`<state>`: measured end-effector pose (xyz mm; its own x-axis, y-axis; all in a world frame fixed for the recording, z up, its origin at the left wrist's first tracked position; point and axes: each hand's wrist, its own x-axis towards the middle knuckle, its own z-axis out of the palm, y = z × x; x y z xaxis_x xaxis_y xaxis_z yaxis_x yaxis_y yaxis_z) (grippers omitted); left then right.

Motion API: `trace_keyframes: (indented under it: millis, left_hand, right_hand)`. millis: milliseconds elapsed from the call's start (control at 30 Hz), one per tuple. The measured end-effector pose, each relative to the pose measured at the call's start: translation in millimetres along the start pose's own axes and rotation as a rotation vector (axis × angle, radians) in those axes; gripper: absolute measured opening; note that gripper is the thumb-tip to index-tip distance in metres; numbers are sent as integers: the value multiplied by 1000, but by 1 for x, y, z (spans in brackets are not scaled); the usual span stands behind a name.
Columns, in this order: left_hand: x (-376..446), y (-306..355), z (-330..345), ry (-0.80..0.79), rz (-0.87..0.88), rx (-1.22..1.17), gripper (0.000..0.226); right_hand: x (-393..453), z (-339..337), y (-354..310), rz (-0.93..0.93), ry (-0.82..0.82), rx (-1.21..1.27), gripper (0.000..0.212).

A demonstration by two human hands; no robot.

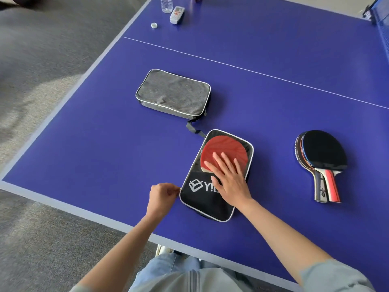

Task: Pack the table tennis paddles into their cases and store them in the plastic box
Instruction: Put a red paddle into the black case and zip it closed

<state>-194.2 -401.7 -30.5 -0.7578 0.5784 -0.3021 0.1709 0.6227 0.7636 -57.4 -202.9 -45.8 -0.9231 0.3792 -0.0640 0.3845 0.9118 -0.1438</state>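
A black paddle case [200, 199] with white lettering and a clear window lies near the table's front edge. Through the window shows a red paddle [221, 146]. My right hand [229, 178] lies flat on the case, fingers spread. My left hand [163, 196] pinches at the case's lower left edge, fingers closed; what it grips is too small to see. A grey case [174, 93] lies shut farther back on the left. Two stacked paddles [323, 157], black face up, lie to the right. No plastic box is in view.
The blue table-tennis table [273, 49] has a white centre line. At its far edge stand a water bottle [166, 4], a bottle cap [154, 25] and a small white device [177, 14]. The net [382, 28] is at the far right. Grey carpet lies to the left.
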Motion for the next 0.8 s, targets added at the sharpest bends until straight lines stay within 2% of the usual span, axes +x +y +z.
trace_keyframes:
  millis: [167,300,333,467,800]
  left_hand:
    - [42,23,-4,72,-115,-103,6]
    - [66,28,-9,120,-110,-127,10]
    - [70,26,-11,118,-108,-122,12]
    - [75,15,-18,59,-61,-67,14]
    - [35,-6,-25,51,-36,-81,9]
  right_hand:
    - [5,3,-27,339,37,58,50]
    - [14,4,-54,547,62,96,53]
    - [17,2,-57,527,66,64,54]
    - [26,-3,-44,219,-11,6,50]
    - [28,-2,-45,275,-14,-31,51]
